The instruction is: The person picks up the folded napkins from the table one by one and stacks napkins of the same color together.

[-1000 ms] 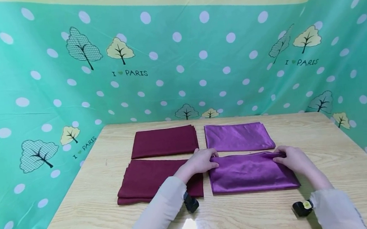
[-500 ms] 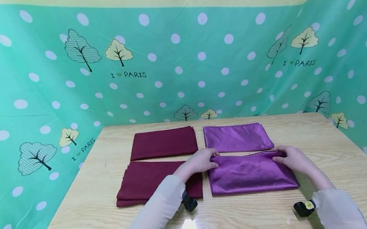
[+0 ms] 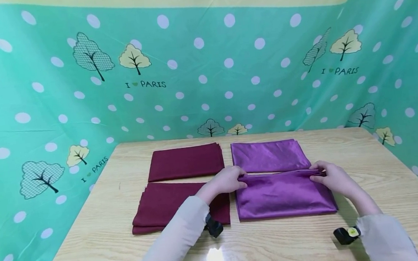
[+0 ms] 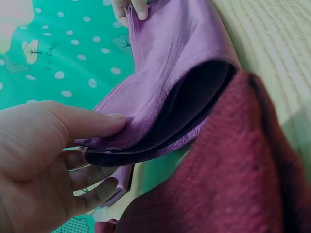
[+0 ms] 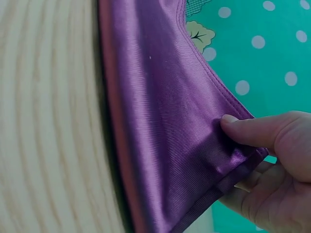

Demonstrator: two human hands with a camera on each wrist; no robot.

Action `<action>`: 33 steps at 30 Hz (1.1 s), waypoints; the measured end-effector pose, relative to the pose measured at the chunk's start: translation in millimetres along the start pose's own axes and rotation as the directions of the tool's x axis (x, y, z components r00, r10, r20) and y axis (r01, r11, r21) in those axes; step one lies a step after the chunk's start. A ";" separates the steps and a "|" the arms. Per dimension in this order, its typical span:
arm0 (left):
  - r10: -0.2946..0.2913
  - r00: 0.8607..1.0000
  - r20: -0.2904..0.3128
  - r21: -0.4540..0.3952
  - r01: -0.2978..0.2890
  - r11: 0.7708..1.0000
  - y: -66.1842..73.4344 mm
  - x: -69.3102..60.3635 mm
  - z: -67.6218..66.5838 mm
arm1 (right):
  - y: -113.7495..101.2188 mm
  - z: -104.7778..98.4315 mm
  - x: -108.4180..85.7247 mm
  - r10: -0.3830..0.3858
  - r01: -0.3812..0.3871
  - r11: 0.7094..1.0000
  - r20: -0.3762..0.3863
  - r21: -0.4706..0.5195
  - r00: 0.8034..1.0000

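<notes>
A folded, shiny purple cloth point(image 3: 283, 196) lies at the front right of the cloths. My left hand point(image 3: 228, 179) pinches its far left corner; in the left wrist view the thumb of that hand point(image 4: 43, 150) presses on the stacked layers, with fingers beneath. At the far right corner, my right hand point(image 3: 334, 177) pinches the edge. The right wrist view shows the right hand point(image 5: 277, 160) with its thumb on top of the purple cloth point(image 5: 170, 97) and fingers under it. The far edge is slightly raised.
Behind lies a second folded purple cloth point(image 3: 269, 155). Two folded maroon cloths, one at the back point(image 3: 185, 161) and one in front point(image 3: 167, 202), lie to the left; my left forearm crosses the front one. A green dotted curtain point(image 3: 175, 88) hangs behind the wooden table point(image 3: 103, 239).
Both hands have moved slightly away from me, and the front purple cloth has shifted a little back and left with them, its far edge now closer to the rear purple cloth.
</notes>
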State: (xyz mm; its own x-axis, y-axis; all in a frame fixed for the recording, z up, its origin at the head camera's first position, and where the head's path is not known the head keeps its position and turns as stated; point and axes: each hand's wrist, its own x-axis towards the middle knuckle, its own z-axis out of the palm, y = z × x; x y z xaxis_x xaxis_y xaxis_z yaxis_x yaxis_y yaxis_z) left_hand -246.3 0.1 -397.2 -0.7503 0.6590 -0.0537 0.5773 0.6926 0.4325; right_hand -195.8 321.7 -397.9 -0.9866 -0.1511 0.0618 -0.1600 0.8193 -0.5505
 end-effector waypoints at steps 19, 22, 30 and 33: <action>-0.042 0.993 -0.111 -0.116 0.030 0.993 -5.6 -0.4 -5.3 | -7.6 -6.8 2.6 -0.037 0.038 0.999 -0.058 0.014 0.998; -0.060 0.990 -0.129 -0.136 0.042 0.990 -7.3 -0.3 -4.7 | -9.5 -8.0 3.4 -0.033 0.033 0.999 -0.079 0.008 0.996; -0.085 0.980 -0.182 -0.191 0.049 0.980 -11.2 1.9 -7.5 | -13.7 -11.3 5.5 -0.035 0.039 0.999 -0.155 0.020 0.987; -0.076 0.981 -0.177 -0.183 0.043 0.982 -13.2 3.0 -10.5 | -13.8 -11.6 6.7 -0.044 0.047 0.999 -0.172 0.012 0.984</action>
State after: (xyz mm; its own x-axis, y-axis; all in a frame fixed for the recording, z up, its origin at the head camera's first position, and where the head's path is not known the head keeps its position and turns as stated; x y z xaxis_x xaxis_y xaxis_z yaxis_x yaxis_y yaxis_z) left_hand -259.6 -10.1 -393.6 -0.8370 0.5423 0.0736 0.4760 0.6550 0.5869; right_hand -200.5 315.8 -380.2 -0.9694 -0.0896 0.2287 -0.2058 0.8047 -0.5569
